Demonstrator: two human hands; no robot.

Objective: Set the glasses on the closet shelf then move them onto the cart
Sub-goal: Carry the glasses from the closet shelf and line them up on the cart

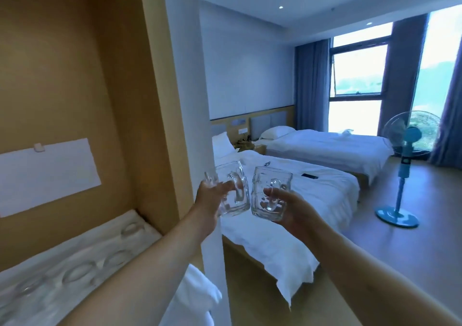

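I've got a glass mug (231, 190) hooked in left hand (208, 202) fingers and another (271, 193) in right hand (295, 210) (nearly touching), so they could clink and chip.

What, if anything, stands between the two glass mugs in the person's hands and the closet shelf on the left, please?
Nothing visible blocks the way. The left hand holds one mug and the right hand the other mug, just right of the closet's side panel. The shelf below left already carries glasses, leaving little free room.
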